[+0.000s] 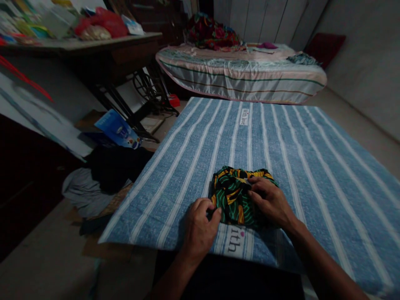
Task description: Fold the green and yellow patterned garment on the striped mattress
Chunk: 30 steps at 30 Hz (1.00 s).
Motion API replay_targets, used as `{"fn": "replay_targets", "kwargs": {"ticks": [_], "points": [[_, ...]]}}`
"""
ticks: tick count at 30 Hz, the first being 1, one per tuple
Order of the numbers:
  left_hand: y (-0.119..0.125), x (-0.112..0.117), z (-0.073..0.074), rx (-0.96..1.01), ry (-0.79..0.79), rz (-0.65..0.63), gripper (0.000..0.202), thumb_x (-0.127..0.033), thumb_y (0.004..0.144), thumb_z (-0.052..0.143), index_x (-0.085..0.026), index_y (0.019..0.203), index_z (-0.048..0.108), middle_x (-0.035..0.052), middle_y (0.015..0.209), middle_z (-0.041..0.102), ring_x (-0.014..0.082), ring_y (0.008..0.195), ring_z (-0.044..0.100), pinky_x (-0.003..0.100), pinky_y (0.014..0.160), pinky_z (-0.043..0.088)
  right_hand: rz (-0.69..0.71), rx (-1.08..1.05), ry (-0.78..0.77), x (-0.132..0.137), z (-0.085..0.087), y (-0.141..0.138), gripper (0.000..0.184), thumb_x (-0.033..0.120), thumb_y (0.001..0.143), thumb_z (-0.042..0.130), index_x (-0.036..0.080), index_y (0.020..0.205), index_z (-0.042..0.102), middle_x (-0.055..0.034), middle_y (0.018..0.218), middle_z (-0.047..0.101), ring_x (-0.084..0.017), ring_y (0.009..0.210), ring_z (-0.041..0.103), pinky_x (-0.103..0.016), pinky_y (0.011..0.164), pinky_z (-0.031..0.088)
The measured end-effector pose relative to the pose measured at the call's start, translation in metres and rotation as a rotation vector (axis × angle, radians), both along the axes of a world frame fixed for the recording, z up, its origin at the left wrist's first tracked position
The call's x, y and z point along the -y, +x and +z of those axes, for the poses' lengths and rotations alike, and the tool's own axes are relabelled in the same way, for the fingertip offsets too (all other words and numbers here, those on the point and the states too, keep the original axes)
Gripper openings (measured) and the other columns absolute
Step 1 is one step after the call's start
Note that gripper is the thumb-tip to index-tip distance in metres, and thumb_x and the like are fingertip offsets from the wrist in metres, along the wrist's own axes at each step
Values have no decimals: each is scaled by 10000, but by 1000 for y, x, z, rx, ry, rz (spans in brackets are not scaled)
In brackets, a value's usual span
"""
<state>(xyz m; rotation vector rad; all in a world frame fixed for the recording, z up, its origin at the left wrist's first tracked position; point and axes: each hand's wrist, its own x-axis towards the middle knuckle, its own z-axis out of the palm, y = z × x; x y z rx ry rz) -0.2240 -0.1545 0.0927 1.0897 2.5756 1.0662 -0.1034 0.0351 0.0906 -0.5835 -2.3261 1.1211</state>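
A folded piece of patterned cloth (233,198) in black, green and yellow lies near the close edge of a table with a blue-and-white striped cover (187,166). Its kind of garment cannot be made out. My left hand (201,225) is at the bundle's left edge, with thumb and curled fingers closed on the fabric there. From the right, my right hand (275,202) reaches over the bundle and pinches fabric near its upper middle. Part of the cloth's right side is hidden beneath that hand.
Left of the table are a dark cloth (120,164), a grey cloth (84,193) and a blue package (118,127). A treadle-based table (125,46) carries red bags (103,23). Beyond the far edge stands a bed (240,75) with a floral blanket (212,33).
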Motion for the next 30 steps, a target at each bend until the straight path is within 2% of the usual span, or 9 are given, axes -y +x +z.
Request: {"fn": "replay_targets", "kwargs": {"ticks": [5,10,15,19,21,25,30], "points": [[3,1,-8,-21,1,-43,56,-199,739,633,-208,746,577,57,963,622,226,978,582,363,861,489,-20,-6,-1,1,0,-1,118,263,797,572,207,696,597,-94,1046,648,-242,1019,591,-428,895,447],[2,-1,-6,29,-29,-98,132,-161,752,588,-207,636,546,51,945,626,217,957,576,362,849,483,-33,-10,0,2,0,-2,126,262,796,577,207,683,592,-93,1041,652,-245,1016,592,-425,896,445],[-12,10,5,277,0,-103,197,-198,757,545,-200,568,489,68,1130,622,211,1083,570,351,956,443,-33,-23,3,1,-3,-1,117,238,807,562,205,696,573,-99,1059,640,-235,1020,580,-419,901,438],[-27,17,10,393,-49,-150,205,-264,746,526,-200,553,497,87,1106,629,220,1088,581,327,889,478,-45,-31,35,3,-6,-2,115,228,814,548,202,702,556,-99,1033,631,-235,1005,574,-424,886,441],[-30,16,9,380,-70,-164,214,-286,739,521,-201,545,486,98,1106,622,229,1086,581,327,859,487,-48,-43,55,4,-7,-3,116,227,818,545,200,706,555,-98,1010,630,-236,998,573,-428,884,440],[-28,13,5,297,-95,-169,256,-302,754,512,-203,528,444,102,1117,613,232,1081,581,351,891,472,-41,-71,38,5,-7,-2,113,249,838,555,194,746,593,-98,1023,632,-233,1012,574,-425,900,435],[-29,15,-2,162,-88,-187,260,-278,785,515,-201,546,449,91,1095,622,227,1030,599,371,887,483,89,-83,-50,-8,6,13,180,286,910,489,209,954,645,-74,1066,635,-206,1043,575,-391,923,451]]}}
